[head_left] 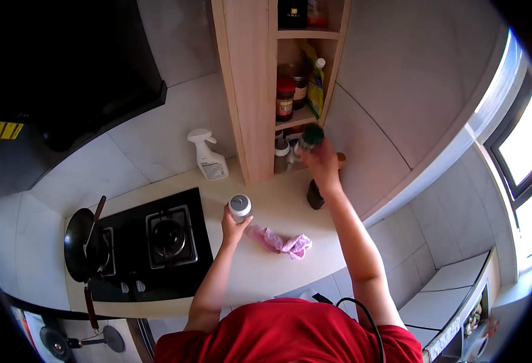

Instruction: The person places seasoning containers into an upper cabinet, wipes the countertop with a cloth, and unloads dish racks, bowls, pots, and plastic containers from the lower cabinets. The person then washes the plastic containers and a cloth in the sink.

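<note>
My left hand [234, 228] is wrapped around a small jar with a white-rimmed grey lid [240, 206], held above the counter just right of the stove. At the lowest shelf opening, my right hand [322, 162] grips a jar with a dark green lid [312, 137]; motion blurs it a little. Beside that hand stands another white-lidded jar [282, 156] on the bottom level. A dark container [315, 195] is on the counter, partly hidden by my right forearm. Between my arms lies a crumpled pink cloth [281, 243].
A wooden shelf unit [245, 91] rises from the counter [260, 278], holding a red-lidded jar [285, 100] and a yellow pouch [316, 91]. A white spray bottle [210, 158] stands left of it. The black gas stove [133, 266] carries a wok [81, 242]. A range hood [96, 72] overhangs.
</note>
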Demonstrator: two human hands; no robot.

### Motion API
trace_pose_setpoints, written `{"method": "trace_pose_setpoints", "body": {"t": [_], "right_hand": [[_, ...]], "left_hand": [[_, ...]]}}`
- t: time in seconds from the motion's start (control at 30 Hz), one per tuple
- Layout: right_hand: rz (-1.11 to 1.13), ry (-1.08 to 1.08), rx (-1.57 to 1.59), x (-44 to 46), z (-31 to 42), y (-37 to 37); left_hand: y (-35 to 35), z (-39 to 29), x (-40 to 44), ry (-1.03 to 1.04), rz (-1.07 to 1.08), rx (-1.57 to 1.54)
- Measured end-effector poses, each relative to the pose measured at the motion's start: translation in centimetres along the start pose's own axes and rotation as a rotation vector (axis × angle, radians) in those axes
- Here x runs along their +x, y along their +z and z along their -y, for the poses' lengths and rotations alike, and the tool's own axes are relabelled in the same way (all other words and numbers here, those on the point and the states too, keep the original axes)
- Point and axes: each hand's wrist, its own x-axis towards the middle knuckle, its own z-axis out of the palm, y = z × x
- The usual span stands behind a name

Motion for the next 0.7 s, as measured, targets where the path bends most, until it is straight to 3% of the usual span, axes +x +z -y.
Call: {"method": "trace_pose_setpoints", "body": {"t": [0.1,0.27,0.47,0.7], "right_hand": [[-0.098,-0.05,-0.235,6.0,-2.0,-0.1],[-0.097,-0.064,-0.134,11.5,-5.8,0.2],[-0.119,-0.148,-0.249,14.3,-8.9,0.2],[-0.147,-0.121,-0.513,13.3,-5.7,1.5]], "left_hand": [[0.1,-1.3,0.5,-0.018,0.015,0.029],[0.8,-0.8,0.6,-0.053,-0.003,0.044],[1.5,0.6,0.5,-0.059,-0.058,0.015],[1.8,1.5,0.6,-0.053,-0.046,-0.021]]}}
